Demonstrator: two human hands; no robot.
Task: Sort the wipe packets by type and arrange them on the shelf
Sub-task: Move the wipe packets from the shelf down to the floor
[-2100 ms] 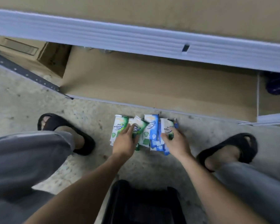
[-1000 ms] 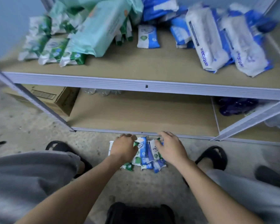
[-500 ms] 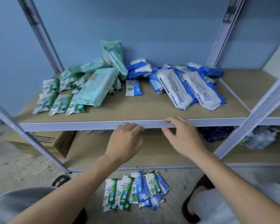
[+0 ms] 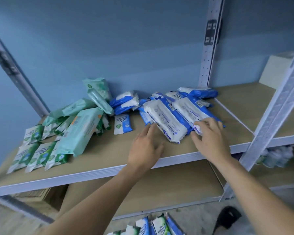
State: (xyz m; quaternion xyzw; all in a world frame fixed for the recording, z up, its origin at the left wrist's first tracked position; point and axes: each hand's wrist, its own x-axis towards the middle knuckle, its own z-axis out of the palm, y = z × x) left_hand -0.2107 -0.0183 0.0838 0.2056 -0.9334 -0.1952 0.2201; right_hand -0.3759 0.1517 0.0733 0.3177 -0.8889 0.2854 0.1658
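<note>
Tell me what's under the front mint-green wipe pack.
Small green-and-white wipe packets poke out beneath the large mint-green soft pack at its near end and right edge. How many it covers is hidden.

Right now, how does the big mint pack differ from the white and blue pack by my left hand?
The mint pack is pale green; the white and blue pack is white with blue edges. The mint pack leans on small green packets at left; the white and blue pack lies beside the left hand. Both are large, on the shelf.
</note>
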